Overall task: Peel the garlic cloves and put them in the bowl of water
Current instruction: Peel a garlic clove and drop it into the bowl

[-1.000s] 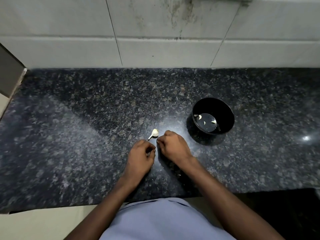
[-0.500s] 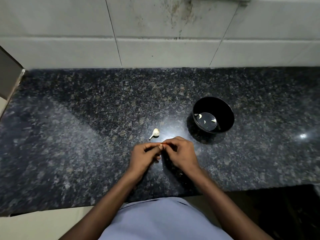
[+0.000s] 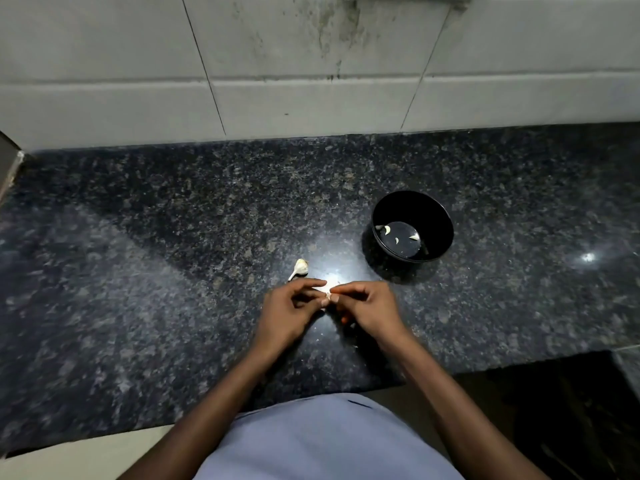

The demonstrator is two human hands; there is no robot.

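Observation:
My left hand (image 3: 289, 311) and my right hand (image 3: 369, 308) meet just above the dark granite counter (image 3: 156, 271). Together their fingertips pinch a small pale garlic clove (image 3: 325, 292), which is mostly hidden and washed out by a bright reflection. The rest of the garlic bulb (image 3: 300, 267), white with a short stalk, lies on the counter just beyond my left hand. A black bowl (image 3: 440, 216) of water stands to the right and farther back, with a few peeled cloves (image 3: 387, 230) floating in it.
A grey tiled wall (image 3: 311, 81) runs along the back of the counter. The counter's front edge (image 3: 346, 388) is close to my body, and it steps back at the right (image 3: 519, 362). Small bits of peel (image 3: 355, 346) lie under my right wrist.
Both hands have drawn back from the bulb toward me and come together on a clove. My fingers have spread slightly while working at it. The bulb and bowl stay in place.

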